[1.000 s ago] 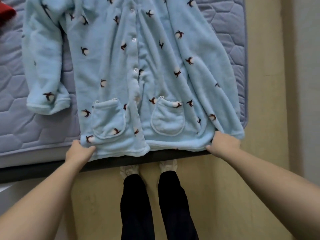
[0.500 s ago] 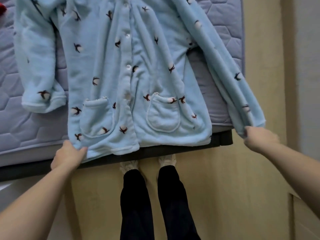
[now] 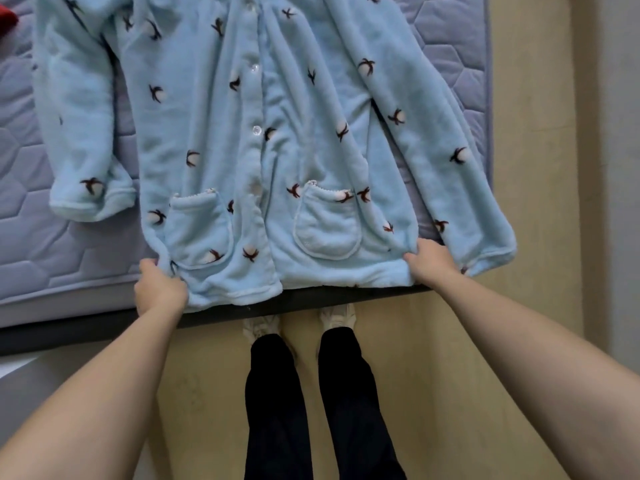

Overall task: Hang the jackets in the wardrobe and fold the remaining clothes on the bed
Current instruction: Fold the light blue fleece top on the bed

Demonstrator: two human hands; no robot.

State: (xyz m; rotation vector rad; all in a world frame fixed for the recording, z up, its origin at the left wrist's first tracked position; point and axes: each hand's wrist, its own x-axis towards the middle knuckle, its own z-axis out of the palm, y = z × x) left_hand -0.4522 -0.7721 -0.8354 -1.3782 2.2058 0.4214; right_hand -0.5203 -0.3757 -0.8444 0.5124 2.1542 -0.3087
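While the left hand [image 3: 159, 289] and the right hand [image 3: 433, 263] are each pinching a bottom corner of the pale blue fleece top [image 3: 277, 150], fingers curled into the hem, the garment is lying button-side up on the bed [image 3: 41, 244]. Its hem is sitting right at the near edge and partly overhanging the dark bed frame [image 3: 311, 303].

The person seems to be pulling the cloth flat before folding it. The main risk is sitting on the person's right. There the right-side sleeve [image 3: 450, 150] is running down to the bed's corner and its cuff [image 3: 491, 258] is hanging past the edge. Any harder tug toward the body is likely to be dragging sleeve and hem down toward the floor [image 3: 450, 358]. Uneven pulling could also be skewing the button line [image 3: 256, 129] and bunching the left-side sleeve [image 3: 79, 133], which is resting beside the top's body, leaving creases that spoil the fold.
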